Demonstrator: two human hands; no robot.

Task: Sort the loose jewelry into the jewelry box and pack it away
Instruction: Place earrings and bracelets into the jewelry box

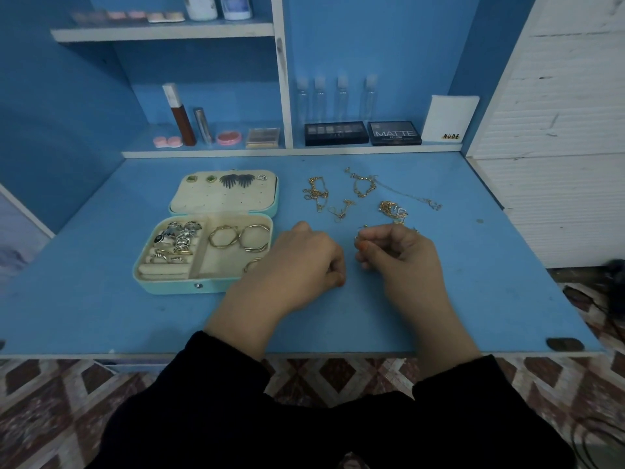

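Right hand (pixel 399 255) pinches a small gold piece (pixel 357 237); left hand (pixel 301 262) rests clenched on the table (pixel 101 316)

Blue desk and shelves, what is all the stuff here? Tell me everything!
Mint-green jewelry box: one, open, left side of blue desk.
Rings: many, silver and gold, box's left compartment.
Gold bangles: at least three, box's right compartment.
Earrings: about five, green, dark and pale, pinned in the lid.
Loose gold chains: about five clumps, desk right of the box.
Clear bottles: four, lower shelf.
Dark eyeshadow palettes: two, lower shelf.
White NUDE card: one, lower shelf, right end.
Small cosmetics: several, pink, brown, silver, lower shelf left.
White bottles: two, top shelf.
Left grip: fingers curled, resting beside the box.
Right grip: pinching a small gold piece.
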